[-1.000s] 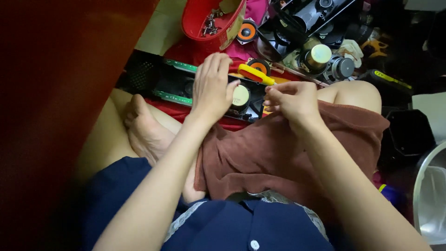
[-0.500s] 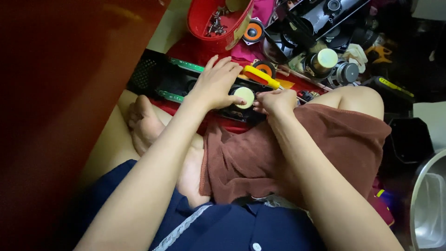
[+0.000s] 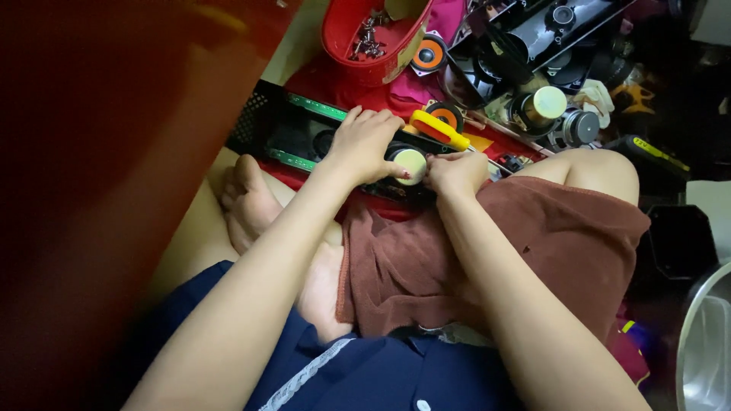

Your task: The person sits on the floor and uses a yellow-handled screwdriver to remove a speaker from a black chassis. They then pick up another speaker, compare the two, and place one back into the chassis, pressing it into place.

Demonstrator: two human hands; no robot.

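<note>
Left hand gripped black speaker chassis; right hand closed at its 3 o'clock end. Cream disc mounted; yellow screwdriver lay unused.

Left hand covering much of the black device, right hand's fingertips tucked out of sight beside that device, red tub above it cut by the top edge, its small metal bits too tiny to tell.

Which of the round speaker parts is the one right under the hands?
The pale cream-capped one in the black housing, between the left hand and right hand. The other cream-capped one lies farther back, untouched.
</note>
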